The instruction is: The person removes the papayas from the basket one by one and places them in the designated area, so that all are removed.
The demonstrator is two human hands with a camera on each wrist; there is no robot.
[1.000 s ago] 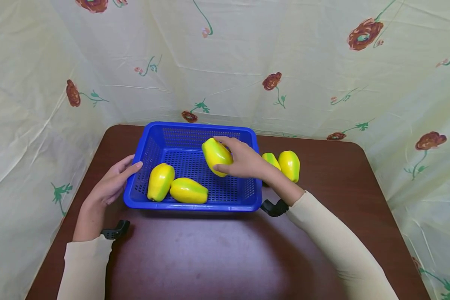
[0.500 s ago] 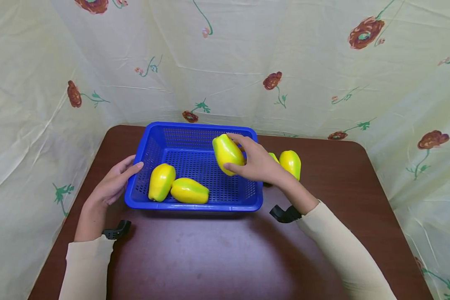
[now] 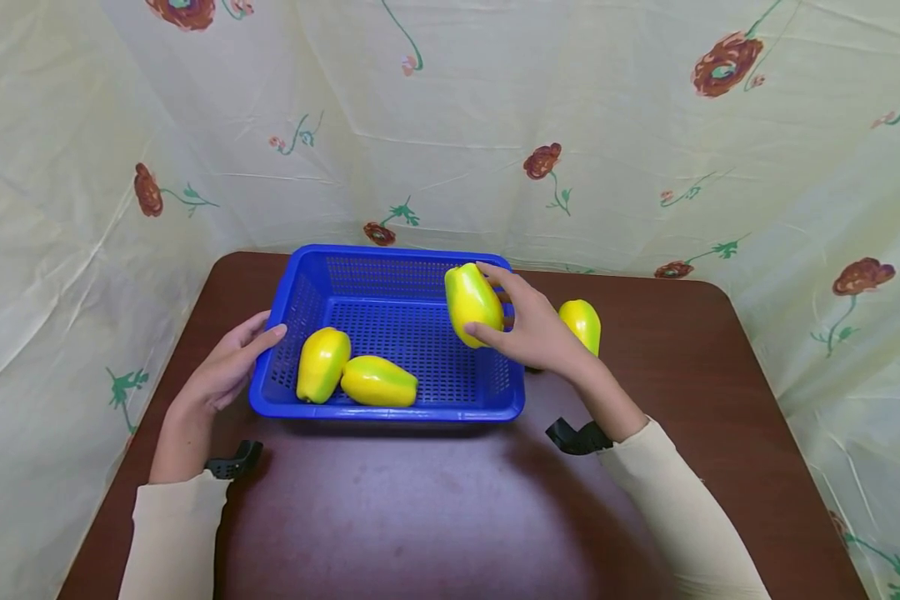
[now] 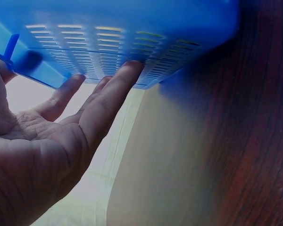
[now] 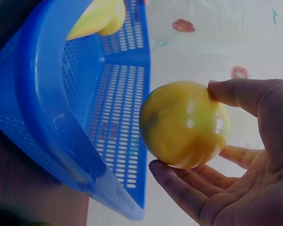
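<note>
My right hand [image 3: 528,329] grips a yellow-green papaya [image 3: 472,307] between thumb and fingertips, raised over the right end of a blue plastic basket [image 3: 386,415]. In the right wrist view the papaya [image 5: 184,125] is seen end-on, apart from the basket's rim [image 5: 52,113]. My left hand [image 3: 221,371] holds the basket's left side, thumb over the rim; the left wrist view has its fingertips [image 4: 132,70] against the slotted outer wall. Inside the basket, a papaya [image 3: 323,364] leans at the left and another papaya [image 3: 378,382] lies beside it.
A further papaya [image 3: 581,325] rests on the brown table [image 3: 667,358] right of the basket, partly behind my right forearm. A flower-patterned curtain [image 3: 450,125] hangs behind the table and down both sides. Black bands [image 3: 577,436] sit on both wrists.
My right hand has carried its papaya rightward and slightly up toward the basket's right rim. One papaya on the table has become hidden behind that hand. The left hand and basket stay put.
</note>
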